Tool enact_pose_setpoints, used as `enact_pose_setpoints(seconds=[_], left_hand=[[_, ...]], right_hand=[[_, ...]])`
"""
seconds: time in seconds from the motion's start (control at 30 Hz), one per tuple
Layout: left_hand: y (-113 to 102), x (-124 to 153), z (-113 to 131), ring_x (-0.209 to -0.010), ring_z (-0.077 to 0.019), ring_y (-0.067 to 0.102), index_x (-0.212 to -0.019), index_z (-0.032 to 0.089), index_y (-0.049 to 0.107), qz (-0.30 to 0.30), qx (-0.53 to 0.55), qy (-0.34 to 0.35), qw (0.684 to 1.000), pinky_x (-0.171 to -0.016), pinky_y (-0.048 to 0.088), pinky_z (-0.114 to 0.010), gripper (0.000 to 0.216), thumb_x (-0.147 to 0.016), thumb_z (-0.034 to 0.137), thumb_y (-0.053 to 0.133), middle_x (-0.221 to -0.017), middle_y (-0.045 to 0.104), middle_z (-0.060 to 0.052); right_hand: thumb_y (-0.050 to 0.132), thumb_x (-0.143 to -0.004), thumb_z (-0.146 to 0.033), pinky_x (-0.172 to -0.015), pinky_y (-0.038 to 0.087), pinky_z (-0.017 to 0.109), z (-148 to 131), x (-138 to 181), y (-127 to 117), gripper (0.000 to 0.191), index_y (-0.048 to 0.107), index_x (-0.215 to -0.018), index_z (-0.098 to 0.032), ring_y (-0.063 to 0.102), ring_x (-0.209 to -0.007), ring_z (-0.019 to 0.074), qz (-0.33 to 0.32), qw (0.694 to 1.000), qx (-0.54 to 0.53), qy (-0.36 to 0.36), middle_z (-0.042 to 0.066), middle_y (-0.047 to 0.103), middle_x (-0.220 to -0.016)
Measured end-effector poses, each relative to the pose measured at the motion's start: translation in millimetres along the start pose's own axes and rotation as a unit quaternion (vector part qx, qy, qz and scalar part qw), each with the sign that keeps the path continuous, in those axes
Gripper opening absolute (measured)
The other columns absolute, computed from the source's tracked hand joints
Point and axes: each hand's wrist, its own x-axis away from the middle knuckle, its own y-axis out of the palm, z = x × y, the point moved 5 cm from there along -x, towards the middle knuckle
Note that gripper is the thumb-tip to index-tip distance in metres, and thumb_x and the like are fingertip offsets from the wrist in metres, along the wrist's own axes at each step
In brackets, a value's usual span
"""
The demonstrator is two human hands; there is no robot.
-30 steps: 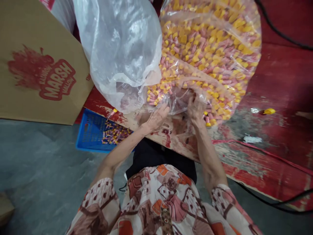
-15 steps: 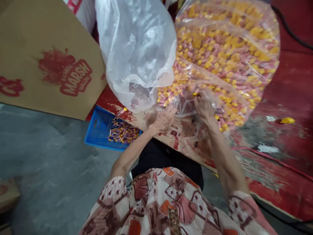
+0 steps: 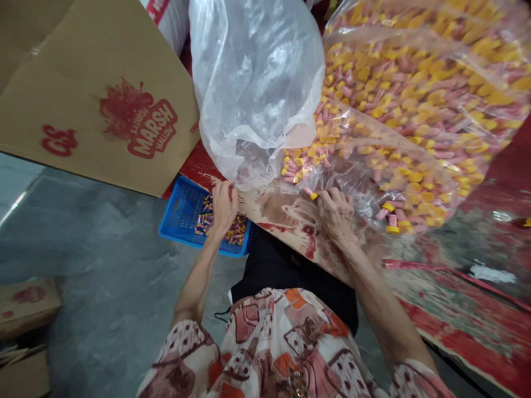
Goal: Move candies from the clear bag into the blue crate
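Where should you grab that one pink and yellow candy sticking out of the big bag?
Probably by its yellow end, coming from the table edge side. The candy lies at the bag's open mouth, clear of the pile, right at the right hand's fingertips, so a thumb-and-finger pinch should fit.

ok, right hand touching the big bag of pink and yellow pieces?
Touching. In the head view the right hand grips the crumpled lower edge of the clear bag, its fingers pressed into the plastic beside one loose pink-and-yellow piece.
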Motion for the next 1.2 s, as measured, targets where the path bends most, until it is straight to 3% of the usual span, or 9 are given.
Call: enact_pose_setpoints(seconds=[0.2, 0.3, 0.43, 0.53, 0.63, 0.8, 0.93, 1.0, 1.2], left_hand=[[94.2, -167.8, 19.1, -0.151, -0.0345, 0.057, -0.132, 0.013, 0.064, -0.006, 0.085, -0.063, 0.994, -0.138, 0.038, -0.062, 0.018, -0.118, 0.017, 0.053, -0.142, 0.071, -0.022], [115.5, -199.2, 8.6, -0.149, -0.0343, 0.059, -0.128, 0.017, 0.066, -0.009, 0.117, -0.076, 0.990, -0.137, 0.038, -0.063, 0.015, -0.115, 0.018, 0.059, -0.139, 0.074, -0.021], [98.9, -165.6, 0.8, -0.136, -0.0369, 0.069, -0.125, 0.025, 0.068, -0.021, 0.117, -0.025, 0.993, -0.125, 0.052, -0.061, 0.016, -0.109, 0.024, 0.069, -0.126, 0.079, -0.016], [71.2, -115.5, 12.5, -0.128, -0.0336, 0.072, -0.129, 0.025, 0.068, -0.023, 0.111, 0.014, 0.993, -0.118, 0.059, -0.054, 0.023, -0.107, 0.025, 0.071, -0.125, 0.079, -0.013], [62.5, -69.3, 41.4, -0.114, -0.0270, 0.075, -0.127, 0.023, 0.071, -0.110, 0.198, 0.056, 0.972, -0.104, 0.064, -0.043, 0.019, -0.112, 0.035, 0.068, -0.125, 0.080, -0.011], [88.1, -22.5, 100.7, -0.102, -0.0218, 0.077, -0.122, 0.021, 0.074, -0.271, 0.321, 0.104, 0.901, -0.089, 0.064, -0.033, 0.024, -0.115, 0.040, 0.063, -0.116, 0.080, -0.008], [106.8, -1.8, 145.5, -0.112, -0.0253, 0.076, -0.115, 0.021, 0.071, -0.279, 0.206, 0.166, 0.923, -0.096, 0.065, -0.037, 0.012, -0.111, 0.022, 0.060, -0.124, 0.076, -0.012], [111.9, 9.2, 168.6, -0.121, -0.0294, 0.075, -0.120, 0.020, 0.070, -0.294, 0.091, 0.220, 0.926, -0.096, 0.065, -0.040, 0.021, -0.110, 0.013, 0.053, -0.133, 0.073, -0.016], [112.3, 14.8, 200.3, -0.113, -0.0299, 0.075, -0.132, 0.021, 0.069, -0.347, -0.083, 0.292, 0.887, -0.086, 0.062, -0.041, 0.037, -0.108, 0.006, 0.045, -0.141, 0.068, -0.017]], right_hand=[[0.055, -0.111, -0.015, -0.090, 0.042, 0.040, 3.1, 6.2, -4.0, 0.026, 0.076, -0.098, -0.023, 0.065, -0.101, 0.0273, 0.033, 0.999, -0.004, -0.013, 0.011, 0.077, -0.108], [0.054, -0.112, -0.017, -0.091, 0.045, 0.039, 4.8, 5.9, -7.0, 0.026, 0.078, -0.105, -0.024, 0.068, -0.101, 0.0262, 0.058, 0.998, -0.020, -0.008, 0.009, 0.079, -0.108], [0.049, -0.115, -0.019, -0.095, 0.046, 0.041, 9.2, 2.4, -12.4, 0.031, 0.080, -0.113, -0.024, 0.070, -0.106, 0.0276, 0.114, 0.993, -0.040, 0.014, 0.011, 0.081, -0.114], [0.052, -0.114, -0.020, -0.099, 0.044, 0.043, 11.3, -4.5, -6.5, 0.029, 0.079, -0.104, -0.024, 0.069, -0.103, 0.0278, 0.068, 0.997, -0.036, 0.013, 0.010, 0.080, -0.107], [0.058, -0.112, -0.021, -0.106, 0.042, 0.045, 10.6, -10.6, 0.0, 0.025, 0.080, -0.103, -0.024, 0.070, -0.104, 0.0272, 0.023, 0.997, -0.079, 0.002, 0.008, 0.081, -0.106], [0.057, -0.110, -0.020, -0.110, 0.043, 0.046, -6.4, -5.3, 4.2, 0.026, 0.082, -0.111, -0.025, 0.074, -0.109, 0.0262, -0.020, 0.980, -0.194, -0.031, 0.007, 0.082, -0.111], [0.055, -0.112, -0.020, -0.112, 0.044, 0.048, -12.3, 5.8, -2.7, 0.027, 0.081, -0.116, -0.025, 0.073, -0.114, 0.0280, -0.038, 0.985, -0.165, -0.026, 0.008, 0.081, -0.119], [0.053, -0.112, -0.019, -0.112, 0.045, 0.050, -1.1, 4.0, -15.0, 0.030, 0.079, -0.124, -0.025, 0.071, -0.121, 0.0311, -0.003, 0.992, -0.122, 0.002, 0.012, 0.080, -0.130], [0.045, -0.112, -0.023, -0.106, 0.050, 0.057, 84.9, -31.4, -49.4, 0.041, 0.076, -0.139, -0.021, 0.066, -0.121, 0.0386, 0.128, 0.976, -0.046, 0.172, 0.022, 0.073, -0.130]])
